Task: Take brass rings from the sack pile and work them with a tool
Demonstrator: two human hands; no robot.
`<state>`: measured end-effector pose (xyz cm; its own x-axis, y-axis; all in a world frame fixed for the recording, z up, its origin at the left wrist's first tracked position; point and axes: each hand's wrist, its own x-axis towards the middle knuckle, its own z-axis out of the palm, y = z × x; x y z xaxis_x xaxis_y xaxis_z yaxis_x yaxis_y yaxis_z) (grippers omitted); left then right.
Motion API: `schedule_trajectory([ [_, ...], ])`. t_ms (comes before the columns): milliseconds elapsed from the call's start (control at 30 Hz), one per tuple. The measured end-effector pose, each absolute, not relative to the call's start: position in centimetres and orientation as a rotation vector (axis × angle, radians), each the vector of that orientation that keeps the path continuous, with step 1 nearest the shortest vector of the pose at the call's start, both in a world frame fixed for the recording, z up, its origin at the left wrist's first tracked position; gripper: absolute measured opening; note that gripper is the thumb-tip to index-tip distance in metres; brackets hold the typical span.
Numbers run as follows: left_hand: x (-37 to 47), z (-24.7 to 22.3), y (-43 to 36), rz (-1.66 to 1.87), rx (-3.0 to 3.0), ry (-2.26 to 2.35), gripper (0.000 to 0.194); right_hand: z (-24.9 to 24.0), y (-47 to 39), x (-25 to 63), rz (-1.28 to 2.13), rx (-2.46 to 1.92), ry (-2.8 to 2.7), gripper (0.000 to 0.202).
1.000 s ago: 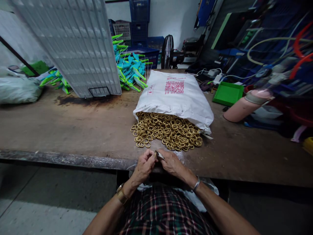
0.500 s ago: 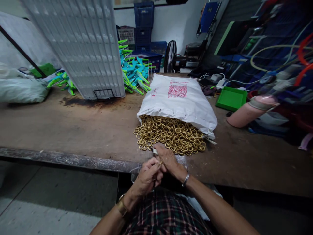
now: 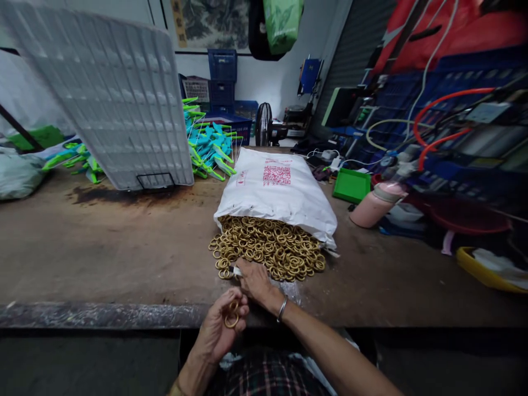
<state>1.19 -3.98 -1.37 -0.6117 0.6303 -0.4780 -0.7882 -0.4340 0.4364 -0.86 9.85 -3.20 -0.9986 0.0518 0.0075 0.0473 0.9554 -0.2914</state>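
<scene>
Two or so brass-coloured rings [image 3: 231, 320] rest in my left hand [image 3: 214, 325], with the fingers curled round them just in front of the table edge. My right hand [image 3: 256, 283] reaches over the near side of a heap of brass-coloured rings [image 3: 276, 242]. From its fingers sticks a small black-and-white tool [image 3: 236, 270], its kind not clear, the tip close to the nearest rings. Behind the heap lies a white sack [image 3: 280, 192] with red print, its mouth towards me and the rings spilling out of it.
On the left of the wooden table [image 3: 124, 258] stands a tall translucent plastic panel [image 3: 124, 110]. Green and blue plastic parts [image 3: 212, 148] lie beyond it. To the right are a green tray [image 3: 352, 185], a pink bottle [image 3: 377, 205] and a yellow basin [image 3: 487, 269].
My left hand has opened its palm upward, showing rings in it. My right hand has shifted onto the near edge of the heap. The camera has tilted up and turned right.
</scene>
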Motion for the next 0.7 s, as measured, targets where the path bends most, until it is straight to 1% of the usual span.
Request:
schedule_trajectory([
  [133, 0.8, -1.2, -4.0, 2.118, -0.336, 0.94, 0.03, -3.2, 10.5, -0.5, 0.627, -0.034, -3.018, 0.02],
  [233, 0.4, -1.1, -3.8, 2.114, -0.213, 1.183, 0.036, -2.5, 11.1, 0.1, 0.972, -0.06, -2.9, 0.012],
  [333, 0.0, -1.2, -3.4, 2.062, -0.096, 1.519, 0.043, -1.5, 11.3, 1.2, 1.35, -0.102, -2.756, 0.015],
  [400, -0.2, -1.3, -2.9, 1.993, -0.001, 1.698, 0.048, -0.9, 11.4, 2.0, 1.47, -0.069, -2.705, 0.013],
  [467, -0.4, -1.3, -2.5, 1.942, 0.118, 1.786, 0.045, -0.6, 11.4, 2.7, 1.521, -0.041, -2.679, 0.012],
  [533, -0.4, -1.3, -2.1, 1.944, 0.225, 1.82, 0.038, -0.4, 11.4, 3.2, 1.609, -0.053, -2.645, 0.014],
  [633, -0.3, -1.3, -1.9, 1.96, 0.36, 1.892, 0.029, -0.5, 11.4, 3.6, 1.822, -0.137, -2.558, 0.015],
  [700, -0.1, -1.5, -1.9, 1.955, 0.398, 1.948, 0.027, -0.6, 11.3, 3.8, 1.984, -0.24, -2.482, 0.015],
])
